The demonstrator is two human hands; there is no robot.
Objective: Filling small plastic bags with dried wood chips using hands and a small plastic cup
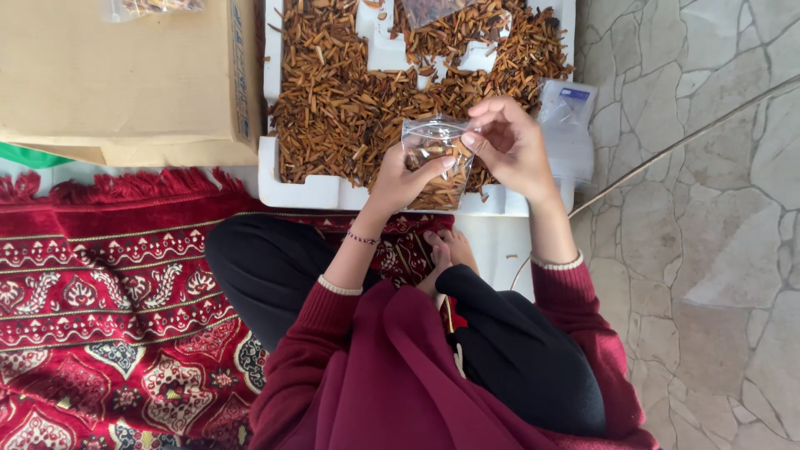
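1. Two hands on one small clear bag [435, 158]: left hand [400, 179] grips its side, right hand [508, 142] pinches the top edge.
2. Bag sits over white tray [308, 190] of brown wood chips [333, 100], near edge.
3. Cardboard box [125, 75] at 10 o'clock, spare bags [568, 125] at 2.
4. Risk: loose pinch, bag tips, chips spill onto rug [100, 292].

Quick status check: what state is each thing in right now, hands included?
Small clear bag: held upright, partly filled, top open.
Left hand: gripping the bag.
Right hand: fingers pinching the bag's top edge.
White tray: heaped with brown wood chips.
Cardboard box: closed.
Spare bags: empty, stacked.
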